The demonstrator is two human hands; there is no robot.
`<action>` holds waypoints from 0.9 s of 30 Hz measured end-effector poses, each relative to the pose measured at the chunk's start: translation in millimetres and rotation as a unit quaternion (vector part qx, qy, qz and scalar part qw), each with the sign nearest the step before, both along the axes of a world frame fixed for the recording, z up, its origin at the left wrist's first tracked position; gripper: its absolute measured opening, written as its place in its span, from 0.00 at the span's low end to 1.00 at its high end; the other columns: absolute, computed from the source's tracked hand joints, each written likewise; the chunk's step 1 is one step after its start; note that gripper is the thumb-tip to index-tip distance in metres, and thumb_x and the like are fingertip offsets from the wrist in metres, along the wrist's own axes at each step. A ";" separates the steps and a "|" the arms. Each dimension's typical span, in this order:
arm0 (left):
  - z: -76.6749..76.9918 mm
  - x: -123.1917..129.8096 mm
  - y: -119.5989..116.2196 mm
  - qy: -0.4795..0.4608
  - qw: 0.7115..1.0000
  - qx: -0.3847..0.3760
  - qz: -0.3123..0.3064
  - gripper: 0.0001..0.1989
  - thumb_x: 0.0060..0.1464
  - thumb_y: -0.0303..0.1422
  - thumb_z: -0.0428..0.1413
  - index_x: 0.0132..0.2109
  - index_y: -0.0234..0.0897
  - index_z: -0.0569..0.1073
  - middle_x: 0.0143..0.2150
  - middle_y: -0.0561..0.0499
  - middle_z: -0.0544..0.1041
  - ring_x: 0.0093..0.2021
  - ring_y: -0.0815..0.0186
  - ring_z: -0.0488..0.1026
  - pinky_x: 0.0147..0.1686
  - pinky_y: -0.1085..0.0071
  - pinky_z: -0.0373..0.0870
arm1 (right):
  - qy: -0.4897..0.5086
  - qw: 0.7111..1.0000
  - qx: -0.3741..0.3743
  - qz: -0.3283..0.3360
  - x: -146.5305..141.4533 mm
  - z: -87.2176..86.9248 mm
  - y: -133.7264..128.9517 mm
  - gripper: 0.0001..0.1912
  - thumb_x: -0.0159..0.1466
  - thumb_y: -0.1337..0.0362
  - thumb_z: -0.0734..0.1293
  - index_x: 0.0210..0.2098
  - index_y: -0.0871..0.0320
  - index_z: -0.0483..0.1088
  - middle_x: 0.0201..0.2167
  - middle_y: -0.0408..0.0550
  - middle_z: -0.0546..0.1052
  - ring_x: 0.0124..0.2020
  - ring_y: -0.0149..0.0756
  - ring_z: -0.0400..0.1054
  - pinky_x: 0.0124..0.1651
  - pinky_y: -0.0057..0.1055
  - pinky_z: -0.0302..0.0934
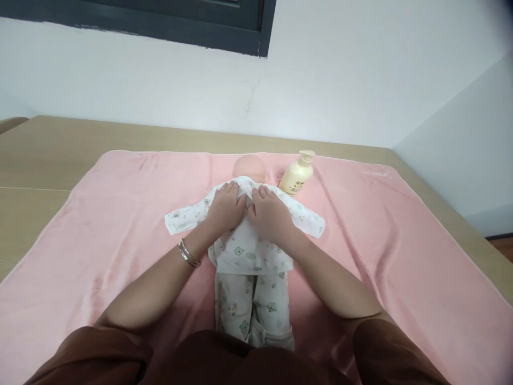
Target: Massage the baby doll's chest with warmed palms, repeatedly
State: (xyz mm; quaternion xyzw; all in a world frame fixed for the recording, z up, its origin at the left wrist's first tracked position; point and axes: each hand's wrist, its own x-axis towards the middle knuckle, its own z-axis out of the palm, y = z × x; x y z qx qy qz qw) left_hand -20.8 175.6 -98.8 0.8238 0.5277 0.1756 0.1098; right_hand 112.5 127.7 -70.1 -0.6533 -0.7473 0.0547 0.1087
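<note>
A doll lies on a pink blanket point(132, 214), its bald head point(249, 167) pointing away from me. It wears a white patterned top point(248, 251) with both sleeves spread sideways, and matching trousers point(270, 305). My left hand point(226, 207) rests flat on the upper left of the top, fingers extended. My right hand point(269, 213) lies on the upper right part, also spread. The two thumbs are close together near the middle of the collar. Neither hand holds anything that I can see.
A pale yellow pump bottle point(297, 176) leans at the doll's upper right, near the sleeve. The blanket covers much of a wooden table point(160, 138). Behind it stands a white wall point(328, 80) with a dark frame point(200, 27) above.
</note>
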 end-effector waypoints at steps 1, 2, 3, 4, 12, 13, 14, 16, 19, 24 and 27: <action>-3.4 -0.3 2.6 -0.006 1.000 0.011 0.006 0.25 0.66 0.34 0.40 0.62 0.23 0.65 0.66 0.31 0.67 0.68 0.50 0.63 0.68 0.46 0.58 | 0.002 1.000 0.001 0.004 -0.8 1.1 -1.6 0.29 0.71 0.62 0.52 0.66 0.73 0.59 0.67 0.68 0.63 0.70 0.53 0.55 0.71 0.46 0.49; -6.4 -0.1 3.4 -0.011 1.000 0.023 0.014 0.25 0.66 0.35 0.40 0.63 0.24 0.65 0.66 0.30 0.67 0.68 0.50 0.63 0.67 0.45 0.58 | 0.007 1.000 -0.003 0.007 -0.8 1.6 -1.2 0.29 0.71 0.62 0.52 0.66 0.73 0.60 0.67 0.67 0.63 0.70 0.53 0.55 0.71 0.46 0.49; -8.6 0.7 2.6 -0.014 0.999 0.032 0.021 0.25 0.67 0.35 0.39 0.63 0.24 0.64 0.66 0.30 0.67 0.68 0.49 0.63 0.67 0.43 0.57 | 0.016 1.000 -0.010 0.008 0.0 1.4 1.0 0.28 0.71 0.63 0.51 0.65 0.72 0.61 0.67 0.66 0.63 0.70 0.53 0.54 0.71 0.46 0.49; -9.9 1.8 0.7 -0.015 0.999 0.036 0.026 0.26 0.67 0.36 0.39 0.64 0.24 0.63 0.66 0.30 0.67 0.68 0.48 0.62 0.67 0.42 0.57 | 0.024 1.000 -0.018 0.005 1.4 0.6 4.7 0.28 0.71 0.63 0.51 0.65 0.72 0.61 0.67 0.66 0.63 0.71 0.52 0.54 0.71 0.46 0.49; 2.5 6.4 -14.0 0.016 0.999 0.007 0.036 0.28 0.68 0.37 0.38 0.66 0.21 0.61 0.69 0.32 0.64 0.70 0.46 0.58 0.69 0.45 0.55 | 0.051 0.997 -0.057 -0.020 12.6 -11.1 31.6 0.33 0.69 0.61 0.52 0.69 0.73 0.52 0.72 0.69 0.52 0.74 0.56 0.44 0.73 0.50 0.44; 4.2 6.7 -15.5 0.022 0.999 0.003 0.039 0.28 0.68 0.37 0.38 0.67 0.21 0.60 0.69 0.32 0.63 0.71 0.46 0.58 0.69 0.45 0.55 | 0.054 0.997 -0.056 -0.019 13.0 -12.0 31.5 0.33 0.69 0.60 0.52 0.69 0.72 0.52 0.72 0.69 0.51 0.74 0.56 0.43 0.73 0.51 0.44; 5.7 7.2 -17.3 0.028 0.999 0.001 0.041 0.28 0.68 0.36 0.38 0.67 0.21 0.60 0.69 0.32 0.63 0.71 0.46 0.57 0.69 0.46 0.55 | 0.056 0.997 -0.051 -0.017 13.3 -12.8 31.2 0.33 0.68 0.60 0.52 0.69 0.72 0.52 0.72 0.69 0.52 0.74 0.56 0.43 0.72 0.52 0.44; 7.9 8.6 -22.4 0.039 0.998 0.006 0.044 0.28 0.68 0.35 0.38 0.67 0.20 0.60 0.69 0.32 0.63 0.71 0.46 0.57 0.69 0.47 0.56 | 0.057 0.998 -0.036 -0.015 13.9 -14.5 30.8 0.32 0.68 0.60 0.53 0.67 0.72 0.55 0.71 0.68 0.55 0.73 0.56 0.46 0.71 0.53 0.46; 10.3 11.5 -32.5 0.059 0.997 0.022 0.036 0.28 0.67 0.34 0.40 0.66 0.19 0.61 0.68 0.31 0.64 0.70 0.45 0.59 0.69 0.48 0.57 | 0.049 0.999 -0.008 -0.009 15.4 -17.5 31.6 0.28 0.67 0.62 0.53 0.63 0.69 0.61 0.67 0.66 0.63 0.70 0.55 0.53 0.69 0.52 0.50; 9.0 9.3 -31.7 0.057 0.997 0.057 0.006 0.26 0.66 0.32 0.41 0.64 0.18 0.64 0.66 0.29 0.66 0.69 0.47 0.62 0.68 0.50 0.60 | 0.021 0.999 0.038 0.000 15.3 -18.3 28.3 0.25 0.68 0.64 0.54 0.59 0.70 0.64 0.63 0.67 0.67 0.66 0.53 0.59 0.68 0.49 0.53; 3.3 -1.3 -11.4 0.068 0.992 0.088 -0.053 0.23 0.65 0.29 0.40 0.58 0.20 0.70 0.63 0.30 0.71 0.66 0.51 0.66 0.67 0.52 0.62 | 0.014 0.999 0.052 0.000 7.9 -14.6 15.1 0.22 0.70 0.63 0.52 0.55 0.69 0.68 0.58 0.67 0.72 0.62 0.52 0.64 0.67 0.49 0.54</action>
